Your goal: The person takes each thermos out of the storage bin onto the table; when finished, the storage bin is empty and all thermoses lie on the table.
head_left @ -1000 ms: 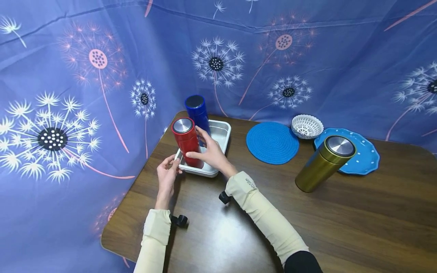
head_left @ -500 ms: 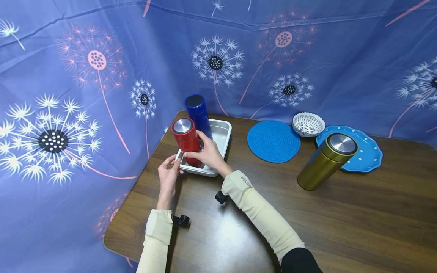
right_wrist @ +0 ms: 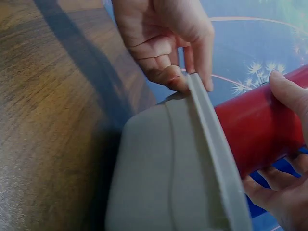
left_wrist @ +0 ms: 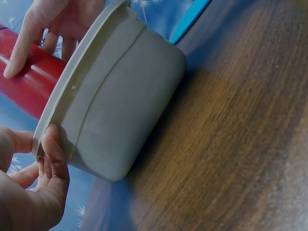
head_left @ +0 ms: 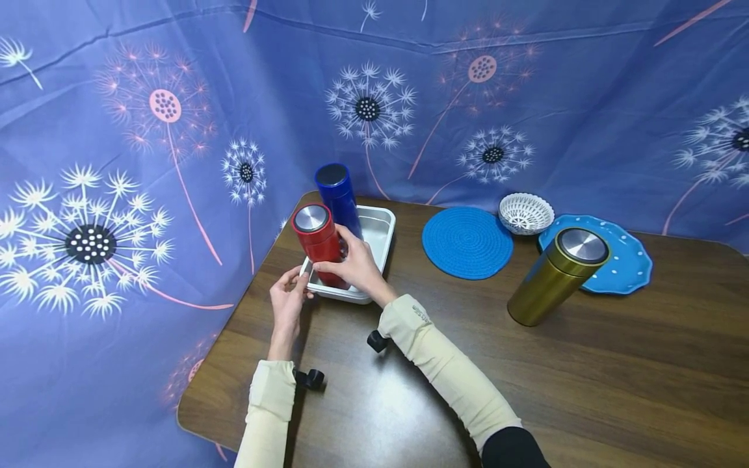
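Note:
A red thermos (head_left: pixel 320 246) with a silver lid stands in the near end of a white rectangular tray (head_left: pixel 383 224). My right hand (head_left: pixel 358 265) grips it from the right, thumb on the near side and fingers behind. At the tray's near left corner my left hand (head_left: pixel 287 302) pinches the rim; the left wrist view shows the thumb and fingers on either side of that rim (left_wrist: pixel 48 108). Behind the red one, a blue thermos (head_left: pixel 339 195) with a dark lid stands upright in the tray. Its lower part is hidden by the red thermos and my right hand.
A round blue woven placemat (head_left: pixel 467 243) lies right of the tray. Beyond it sit a white openwork bowl (head_left: pixel 525 214) and a blue dotted plate (head_left: pixel 629 263). A gold thermos (head_left: pixel 552 279) stands in front of the plate. A patterned blue cloth (head_left: pixel 433 117) hangs behind the wooden table (head_left: pixel 655 364).
My right hand has shifted slightly to the left and closer around the red thermos. The left hand keeps its hold on the tray rim, and both thermoses in the tray stay in place.

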A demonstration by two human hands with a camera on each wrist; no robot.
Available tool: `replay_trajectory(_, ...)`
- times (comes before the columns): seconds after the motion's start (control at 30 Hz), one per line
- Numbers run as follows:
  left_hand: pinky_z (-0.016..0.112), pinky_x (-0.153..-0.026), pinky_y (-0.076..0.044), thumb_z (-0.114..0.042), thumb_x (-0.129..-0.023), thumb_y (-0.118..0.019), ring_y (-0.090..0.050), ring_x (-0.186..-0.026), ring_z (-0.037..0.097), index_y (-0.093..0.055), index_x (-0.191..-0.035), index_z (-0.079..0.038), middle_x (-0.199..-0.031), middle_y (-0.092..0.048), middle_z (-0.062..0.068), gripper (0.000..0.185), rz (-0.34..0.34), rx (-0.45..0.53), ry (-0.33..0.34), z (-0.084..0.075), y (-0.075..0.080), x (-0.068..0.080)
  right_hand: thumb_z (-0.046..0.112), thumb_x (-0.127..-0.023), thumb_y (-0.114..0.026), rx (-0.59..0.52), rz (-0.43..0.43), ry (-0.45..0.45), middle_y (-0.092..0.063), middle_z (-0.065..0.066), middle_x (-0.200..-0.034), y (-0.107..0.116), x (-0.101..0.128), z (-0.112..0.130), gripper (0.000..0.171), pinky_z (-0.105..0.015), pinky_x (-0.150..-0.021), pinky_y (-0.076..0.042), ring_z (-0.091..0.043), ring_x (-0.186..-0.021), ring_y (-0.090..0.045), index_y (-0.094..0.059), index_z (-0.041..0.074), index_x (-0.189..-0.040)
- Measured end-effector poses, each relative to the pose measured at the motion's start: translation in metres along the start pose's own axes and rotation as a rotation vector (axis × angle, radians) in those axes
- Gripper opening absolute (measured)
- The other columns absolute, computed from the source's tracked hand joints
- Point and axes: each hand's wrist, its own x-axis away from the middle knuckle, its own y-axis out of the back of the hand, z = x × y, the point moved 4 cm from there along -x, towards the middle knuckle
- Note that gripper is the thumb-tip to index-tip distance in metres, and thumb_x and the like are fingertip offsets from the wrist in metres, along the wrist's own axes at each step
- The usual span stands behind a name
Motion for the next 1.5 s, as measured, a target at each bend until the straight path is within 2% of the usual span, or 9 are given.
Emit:
replay_trajectory(0.33,0.015,-0.043,-0.046,0.002,-0.089,-0.06,-0.05,-0.05,0.005,-0.055,-0.118,0.014,-0.078,-0.047,0.003,0.031,0.0,0.011,0.009,-0.001,-0.002,0.002,0.024,-0.068,-0.086,-0.063,-0.051,0.018,-0.06,-0.002,-0.122,0.031,0.001,0.029,0.077,-0.026,-0.087,-0.052,-0.013,-0.105,-0.06,-0.048,0.012,-0.134)
replay_trajectory(0.5,0.015,-0.043,-0.046,0.002,-0.089,-0.06,-0.05,-0.049,0.006,-0.055,-0.116,0.014,-0.077,-0.048,0.003,0.03,-0.015,0.018,0.008,-0.001,-0.001,0.0,0.022,-0.069,-0.085,-0.099,-0.077,0.063,-0.061,-0.001,-0.118,0.051,0.002,0.051,0.072,-0.028,-0.086,-0.053,-0.014,-0.104,-0.061,-0.05,0.012,-0.131)
replay_trajectory(0.77,0.015,-0.043,-0.046,0.004,-0.089,-0.058,-0.051,-0.049,0.006,-0.055,-0.116,0.014,-0.074,-0.049,0.003,0.029,-0.007,0.033,0.014,0.001,-0.002,0.001,0.027,-0.069,-0.085,-0.058,-0.127,0.104,-0.062,0.003,-0.115,0.082,0.014,0.073,0.068,-0.029,-0.086,-0.053,-0.011,-0.102,-0.062,-0.053,0.016,-0.127)
replay_trajectory(0.87,0.014,-0.043,-0.046,0.004,-0.089,-0.058,-0.051,-0.05,0.006,-0.054,-0.116,0.014,-0.074,-0.048,0.003,0.029,-0.004,0.033,0.019,0.0,-0.001,0.001,0.024,-0.069,-0.085,-0.057,-0.136,0.096,-0.062,0.001,-0.116,0.093,0.02,0.078,0.067,-0.03,-0.087,-0.053,-0.012,-0.103,-0.061,-0.052,0.015,-0.127)
replay_trajectory(1.1,0.013,-0.044,-0.046,0.002,-0.09,-0.058,-0.051,-0.05,0.006,-0.056,-0.116,0.012,-0.077,-0.049,0.003,0.028,-0.003,0.01,0.016,-0.002,-0.002,0.001,0.005,-0.069,-0.083,-0.043,-0.188,0.036,-0.062,-0.013,-0.113,0.126,0.044,0.105,0.061,-0.037,-0.088,-0.053,-0.024,-0.1,-0.063,-0.053,0.003,-0.123)
replay_trajectory(1.27,0.014,-0.045,-0.047,0.002,-0.09,-0.058,-0.052,-0.053,0.008,-0.054,-0.118,0.013,-0.079,-0.05,0.006,0.03,0.013,0.012,0.028,-0.001,-0.002,0.0,0.005,-0.071,-0.082,-0.005,-0.246,-0.007,-0.062,-0.014,-0.113,0.148,0.06,0.098,0.06,-0.039,-0.088,-0.053,-0.023,-0.101,-0.061,-0.054,0.003,-0.123)
replay_trajectory(1.5,0.013,-0.045,-0.046,0.002,-0.09,-0.058,-0.051,-0.053,0.007,-0.053,-0.118,0.014,-0.079,-0.049,0.005,0.03,0.008,0.015,0.026,-0.002,0.0,-0.001,0.006,-0.072,-0.081,-0.002,-0.311,-0.067,-0.061,-0.013,-0.117,0.175,0.08,0.073,0.06,-0.042,-0.088,-0.053,-0.024,-0.104,-0.06,-0.052,0.003,-0.125)
